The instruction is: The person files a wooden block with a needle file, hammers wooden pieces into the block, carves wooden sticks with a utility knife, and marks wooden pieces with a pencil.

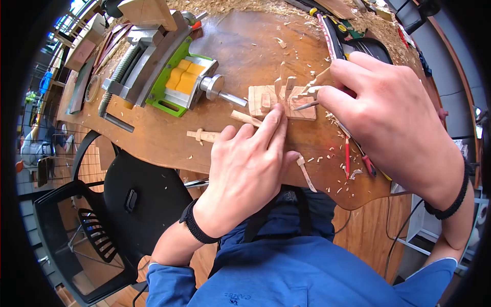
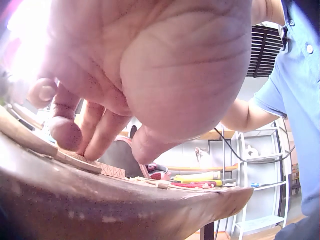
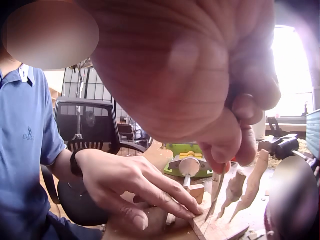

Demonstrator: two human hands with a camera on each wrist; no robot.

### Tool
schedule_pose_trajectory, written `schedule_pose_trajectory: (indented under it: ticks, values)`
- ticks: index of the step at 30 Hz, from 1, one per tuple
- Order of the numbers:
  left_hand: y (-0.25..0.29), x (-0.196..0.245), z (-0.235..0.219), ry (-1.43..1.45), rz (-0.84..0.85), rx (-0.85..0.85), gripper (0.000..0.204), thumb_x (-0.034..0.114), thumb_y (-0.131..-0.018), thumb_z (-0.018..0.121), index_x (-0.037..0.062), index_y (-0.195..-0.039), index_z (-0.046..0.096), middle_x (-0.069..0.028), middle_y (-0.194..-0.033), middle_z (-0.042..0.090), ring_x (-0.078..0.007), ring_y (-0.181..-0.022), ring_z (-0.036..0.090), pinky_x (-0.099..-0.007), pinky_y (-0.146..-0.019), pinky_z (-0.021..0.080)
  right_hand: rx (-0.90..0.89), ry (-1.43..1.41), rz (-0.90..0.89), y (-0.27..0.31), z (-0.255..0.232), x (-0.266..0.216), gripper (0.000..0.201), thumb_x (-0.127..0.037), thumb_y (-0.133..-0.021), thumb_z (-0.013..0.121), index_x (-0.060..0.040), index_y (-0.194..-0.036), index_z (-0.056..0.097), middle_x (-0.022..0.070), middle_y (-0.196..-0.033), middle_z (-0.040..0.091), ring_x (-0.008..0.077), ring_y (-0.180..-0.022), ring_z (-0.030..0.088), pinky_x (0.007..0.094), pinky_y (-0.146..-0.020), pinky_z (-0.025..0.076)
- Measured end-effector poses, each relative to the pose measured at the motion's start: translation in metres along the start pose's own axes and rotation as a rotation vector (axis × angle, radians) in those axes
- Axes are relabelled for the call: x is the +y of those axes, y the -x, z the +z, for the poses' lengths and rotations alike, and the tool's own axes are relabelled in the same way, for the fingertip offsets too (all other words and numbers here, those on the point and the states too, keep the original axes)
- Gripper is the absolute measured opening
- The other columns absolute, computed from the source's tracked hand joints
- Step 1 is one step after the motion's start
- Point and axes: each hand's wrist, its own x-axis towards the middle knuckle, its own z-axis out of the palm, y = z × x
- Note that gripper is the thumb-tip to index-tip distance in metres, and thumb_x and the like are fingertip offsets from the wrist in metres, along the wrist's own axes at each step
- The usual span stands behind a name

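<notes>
A small wooden board (image 1: 307, 114) lies on the table, with a little wooden block (image 1: 265, 102) on it. Several slender carved wooden pieces (image 3: 251, 186) stand up from its surface. My left hand (image 1: 250, 158) rests over the board's near edge, with straight fingertips pressing on the wood. My right hand (image 1: 378, 102) pinches a thin pointed metal tool (image 1: 306, 106), its tip down at the board close to the left fingertips. Most of the tool's handle is hidden in that hand. Near my left hand lie a carved stick (image 1: 204, 135) and a thin carved piece (image 1: 307, 174).
A green and silver vise (image 1: 174, 87) with yellow jaws stands at the left, its handle reaching toward the board. A red pencil (image 1: 348, 157) and wood shavings lie at the right. Beyond is a black tool case (image 1: 372, 47). A black chair (image 1: 143, 192) stands at the table's front left.
</notes>
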Motion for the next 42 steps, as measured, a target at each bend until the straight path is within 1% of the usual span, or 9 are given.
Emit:
schedule_pose_trajectory:
  ticks: [6,9,11,13,15,20,22,32,42]
  values:
    - [0.003,-0.003,0.007,0.027,-0.015,0.064,0.056,0.030,-0.090,0.083,0.0014,-0.137,0.072,-0.0088,-0.147,0.070,-0.0211,-0.074,0.070,-0.0391,-0.074,0.049,-0.099,0.045,-0.129,-0.030,-0.014,-0.007,0.014,-0.012,-0.080,0.070,-0.0034,-0.090,0.067,0.0091,-0.093,0.065,0.0255,-0.090,0.069,0.0387,-0.070,0.057]
    - [0.002,-0.007,0.008,0.086,-0.026,0.076,0.055,0.030,-0.089,0.083,0.0026,-0.137,0.072,-0.0078,-0.147,0.070,-0.0208,-0.073,0.070,-0.0391,-0.073,0.048,-0.231,-0.007,0.008,-0.044,-0.025,-0.016,0.014,-0.012,-0.080,0.071,-0.0029,-0.089,0.066,0.0096,-0.088,0.064,0.0271,-0.082,0.069,0.0391,-0.069,0.057]
    - [0.002,-0.009,0.008,0.102,-0.031,0.070,0.054,0.029,-0.089,0.083,0.0030,-0.136,0.073,-0.0072,-0.147,0.070,-0.0203,-0.072,0.069,-0.0386,-0.072,0.048,-0.156,-0.087,-0.165,-0.036,-0.010,0.000,0.016,-0.010,-0.078,0.072,-0.0018,-0.090,0.066,0.0100,-0.084,0.063,0.0300,-0.073,0.068,0.0412,-0.066,0.055]
    - [0.002,-0.011,0.006,0.117,-0.031,0.058,0.054,0.029,-0.089,0.083,0.0034,-0.135,0.073,-0.0066,-0.147,0.070,-0.0198,-0.070,0.068,-0.0381,-0.071,0.047,-0.211,-0.110,-0.129,-0.034,-0.011,0.003,0.017,-0.009,-0.077,0.072,-0.0013,-0.090,0.065,0.0105,-0.083,0.063,0.0316,-0.071,0.067,0.0424,-0.065,0.054]
    - [0.002,-0.011,0.006,0.116,-0.020,0.012,0.053,0.030,-0.098,0.071,-0.0031,-0.140,0.069,-0.0098,-0.147,0.066,-0.0189,-0.069,0.064,-0.0378,-0.072,0.045,-0.264,-0.129,-0.096,-0.038,-0.012,0.005,0.018,-0.007,-0.075,0.073,-0.0008,-0.090,0.065,0.0110,-0.082,0.063,0.0331,-0.069,0.066,0.0437,-0.063,0.052]
    - [0.000,-0.013,0.010,0.122,0.005,0.013,0.053,0.030,-0.098,0.071,-0.0020,-0.141,0.070,-0.0077,-0.149,0.065,-0.0180,-0.066,0.060,-0.0373,-0.071,0.044,-0.407,-0.237,-0.004,-0.050,-0.018,0.003,0.020,-0.003,-0.071,0.073,-0.0018,-0.089,0.064,0.0116,-0.081,0.062,0.0358,-0.069,0.065,0.0456,-0.059,0.048]
    - [0.002,-0.014,0.011,0.128,-0.021,0.035,0.055,0.026,-0.089,0.081,0.0035,-0.138,0.073,-0.0033,-0.152,0.067,-0.0168,-0.064,0.057,-0.0360,-0.068,0.043,-0.363,-0.255,-0.009,-0.048,-0.014,0.006,0.021,-0.002,-0.070,0.073,-0.0021,-0.089,0.064,0.0113,-0.080,0.061,0.0354,-0.068,0.064,0.0456,-0.058,0.047]
    - [0.001,-0.017,0.015,0.119,-0.007,0.035,0.060,0.027,-0.089,0.080,0.0047,-0.143,0.072,-0.0010,-0.154,0.067,-0.0158,-0.062,0.048,-0.0330,-0.068,0.040,-0.338,-0.311,0.075,-0.044,-0.014,0.006,0.034,0.002,-0.062,0.074,-0.0008,-0.096,0.069,0.0091,-0.076,0.054,0.0322,-0.056,0.059,0.0436,-0.048,0.043]
    - [0.000,-0.015,0.011,0.049,0.015,0.043,0.052,0.027,-0.091,0.079,0.0035,-0.136,0.075,-0.0022,-0.150,0.068,-0.0176,-0.067,0.054,-0.0364,-0.074,0.040,-0.401,-0.223,0.068,-0.046,-0.022,-0.002,0.029,-0.004,-0.066,0.075,-0.0031,-0.092,0.064,0.0115,-0.079,0.058,0.0339,-0.068,0.064,0.0437,-0.058,0.046]
